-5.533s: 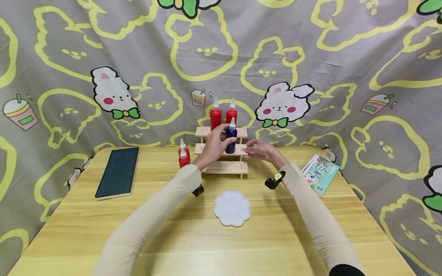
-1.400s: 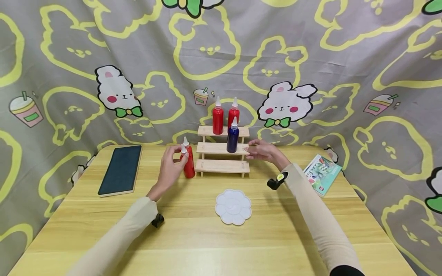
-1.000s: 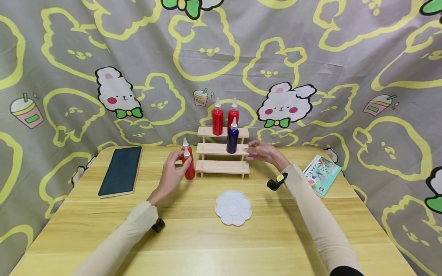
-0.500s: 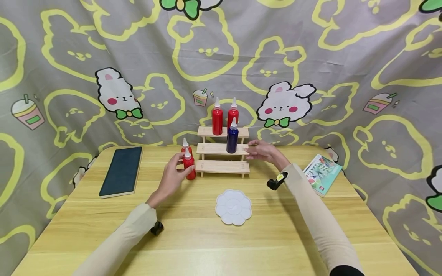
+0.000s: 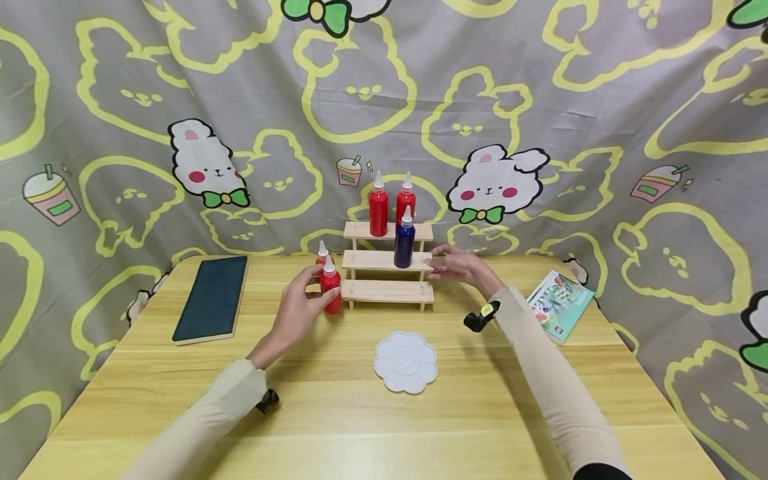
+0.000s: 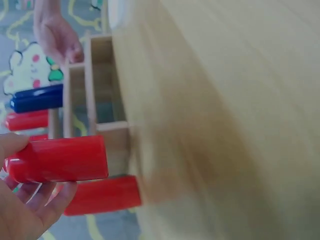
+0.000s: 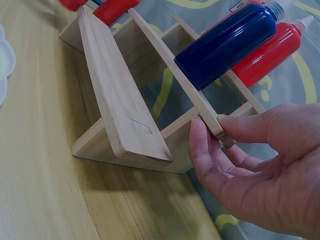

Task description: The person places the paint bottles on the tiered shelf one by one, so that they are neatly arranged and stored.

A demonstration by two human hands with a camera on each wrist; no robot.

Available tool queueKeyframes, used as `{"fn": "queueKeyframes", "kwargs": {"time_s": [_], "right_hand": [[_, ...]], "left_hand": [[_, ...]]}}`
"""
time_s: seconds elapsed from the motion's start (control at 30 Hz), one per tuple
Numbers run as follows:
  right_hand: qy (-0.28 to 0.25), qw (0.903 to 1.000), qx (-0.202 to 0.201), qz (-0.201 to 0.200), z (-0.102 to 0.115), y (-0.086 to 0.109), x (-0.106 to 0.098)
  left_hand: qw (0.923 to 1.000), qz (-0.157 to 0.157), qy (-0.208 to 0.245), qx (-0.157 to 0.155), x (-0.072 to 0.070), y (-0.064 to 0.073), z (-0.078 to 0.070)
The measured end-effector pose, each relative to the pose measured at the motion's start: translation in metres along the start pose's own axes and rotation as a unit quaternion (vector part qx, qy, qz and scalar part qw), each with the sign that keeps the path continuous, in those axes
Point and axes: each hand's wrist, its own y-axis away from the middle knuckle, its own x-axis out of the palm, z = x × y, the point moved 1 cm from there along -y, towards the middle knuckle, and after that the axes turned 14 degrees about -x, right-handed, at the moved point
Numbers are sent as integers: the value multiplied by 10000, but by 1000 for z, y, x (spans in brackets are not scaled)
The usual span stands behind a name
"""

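Note:
My left hand [image 5: 294,312] grips a red squeeze bottle [image 5: 330,281] with a white nozzle, left of a three-step wooden rack [image 5: 387,291]. In the left wrist view the base of this red bottle [image 6: 70,159] shows raised off the table. Partly hidden behind it, a second red bottle [image 6: 107,196] stands on the table. My right hand [image 7: 270,165] pinches the right end of the rack's middle step between thumb and fingers. On that step stands a dark blue bottle [image 5: 405,247]. Two more red bottles [image 5: 378,212] are on the top step.
A white flower-shaped palette [image 5: 405,362] lies on the table in front of the rack. At the left is a dark flat notebook-like board [image 5: 211,300]; at the right, a colourful book [image 5: 559,307]. A patterned curtain [image 5: 360,87] hangs behind the table.
My left hand has gone from the blue bottle on the middle step to a red bottle at the left, lifted it and shifted it slightly right. The right hand stays at the rack.

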Motion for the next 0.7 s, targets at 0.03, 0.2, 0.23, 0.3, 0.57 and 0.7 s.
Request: {"fn": "queueKeyframes", "kwargs": {"time_s": [0.03,0.2,0.23,0.3,0.57,0.7], "right_hand": [[-9,10000,-1,1,0,0,0],[-27,10000,-12,22,-2,-2,-1],[-14,10000,-21,24,-2,-2,-1],[-14,10000,-28,9,-2,-2,-2],[-44,10000,-14,16,-2,0,0],[100,9999,29,25,1,1,0]], "left_hand": [[9999,-33,1,123,0,1,-4],[9978,-101,93,646,5,2,-25],[9974,-64,127,707,7,2,-28],[9970,19,199,752,12,0,-34],[9960,253,602,604,29,-21,-45],[9955,253,661,628,37,-36,-49]]}}
